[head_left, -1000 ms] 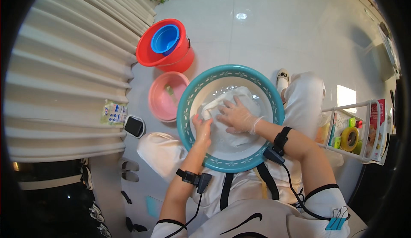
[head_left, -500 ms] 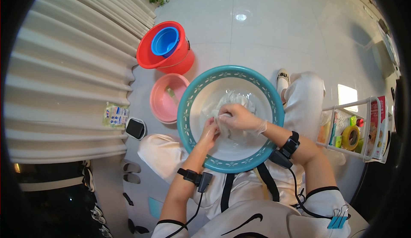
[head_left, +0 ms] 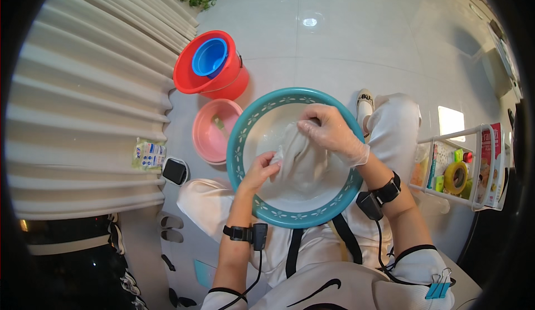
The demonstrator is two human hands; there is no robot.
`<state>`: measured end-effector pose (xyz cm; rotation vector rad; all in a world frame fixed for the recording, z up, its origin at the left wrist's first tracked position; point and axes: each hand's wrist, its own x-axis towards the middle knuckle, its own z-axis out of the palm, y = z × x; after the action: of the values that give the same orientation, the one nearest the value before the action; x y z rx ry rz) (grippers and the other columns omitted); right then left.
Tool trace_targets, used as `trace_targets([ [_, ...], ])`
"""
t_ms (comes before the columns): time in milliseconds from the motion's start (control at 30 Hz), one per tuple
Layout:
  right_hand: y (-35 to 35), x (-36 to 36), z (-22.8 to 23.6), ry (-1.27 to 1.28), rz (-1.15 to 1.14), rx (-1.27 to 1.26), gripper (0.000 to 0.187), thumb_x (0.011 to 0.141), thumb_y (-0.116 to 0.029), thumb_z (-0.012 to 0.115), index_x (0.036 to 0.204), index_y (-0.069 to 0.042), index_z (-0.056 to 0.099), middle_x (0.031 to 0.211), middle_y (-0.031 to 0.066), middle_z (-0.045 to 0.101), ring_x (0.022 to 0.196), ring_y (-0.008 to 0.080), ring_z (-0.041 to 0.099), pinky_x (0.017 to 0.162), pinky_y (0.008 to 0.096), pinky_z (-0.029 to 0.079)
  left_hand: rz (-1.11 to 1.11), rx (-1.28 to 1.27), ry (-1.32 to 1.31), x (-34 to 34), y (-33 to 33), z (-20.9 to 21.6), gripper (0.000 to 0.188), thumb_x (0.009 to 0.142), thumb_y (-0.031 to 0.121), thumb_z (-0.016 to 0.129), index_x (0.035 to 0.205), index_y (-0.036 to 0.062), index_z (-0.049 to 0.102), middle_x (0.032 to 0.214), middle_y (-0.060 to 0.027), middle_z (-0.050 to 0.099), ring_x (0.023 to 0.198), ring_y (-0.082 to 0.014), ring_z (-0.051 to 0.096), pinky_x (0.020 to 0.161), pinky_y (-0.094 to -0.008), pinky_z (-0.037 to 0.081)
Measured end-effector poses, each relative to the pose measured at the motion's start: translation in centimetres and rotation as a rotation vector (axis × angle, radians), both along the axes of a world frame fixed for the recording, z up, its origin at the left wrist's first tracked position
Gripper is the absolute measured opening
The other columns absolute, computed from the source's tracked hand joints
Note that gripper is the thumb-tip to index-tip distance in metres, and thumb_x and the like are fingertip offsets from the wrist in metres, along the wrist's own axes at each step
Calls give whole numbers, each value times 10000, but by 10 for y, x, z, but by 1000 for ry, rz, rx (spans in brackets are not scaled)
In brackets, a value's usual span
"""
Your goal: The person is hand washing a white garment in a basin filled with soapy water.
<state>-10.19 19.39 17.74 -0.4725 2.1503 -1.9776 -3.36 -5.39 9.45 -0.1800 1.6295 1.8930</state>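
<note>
Basically, the white cloth (head_left: 304,156) hangs between the two hands, over the middle of the teal-rimmed basin (head_left: 236,159). On its left side, the left hand (head_left: 261,172) has thumb and fingers nearly closed, pinching the cloth's edge. Above and to the right, the right hand (head_left: 330,130), in a clear glove, is curled with its thumb against the bent fingers, gripping the cloth's upper part. From there the cloth droops in folds, lower than the right hand and level with the left; whether its bottom touches the basin floor, I cannot tell. Just left of the basin stands a pink tub (head_left: 202,137), and beyond that a red bucket (head_left: 231,84) with a blue bowl (head_left: 207,58) in it.
</note>
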Motion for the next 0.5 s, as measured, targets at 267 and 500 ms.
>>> trace_targets([
  [267, 14, -9, -29, 106, 54, 838, 124, 782, -106, 579, 791, -8, 655, 816, 191, 649, 759, 351, 641, 675, 434, 497, 287, -139, 205, -1, -1, 1, 361, 849, 200, 689, 1101, -21, 556, 901, -22, 600, 795, -81, 550, 667, -217, 432],
  [500, -9, 7, -74, 279, 150, 1020, 182, 753, -163, 607, 901, -76, 669, 944, 155, 655, 855, 329, 631, 783, 412, 505, -49, -517, 347, 11, 4, -33, 258, 812, 191, 675, 935, 40, 506, 736, -29, 471, 667, -126, 437, 623, -261, 399],
])
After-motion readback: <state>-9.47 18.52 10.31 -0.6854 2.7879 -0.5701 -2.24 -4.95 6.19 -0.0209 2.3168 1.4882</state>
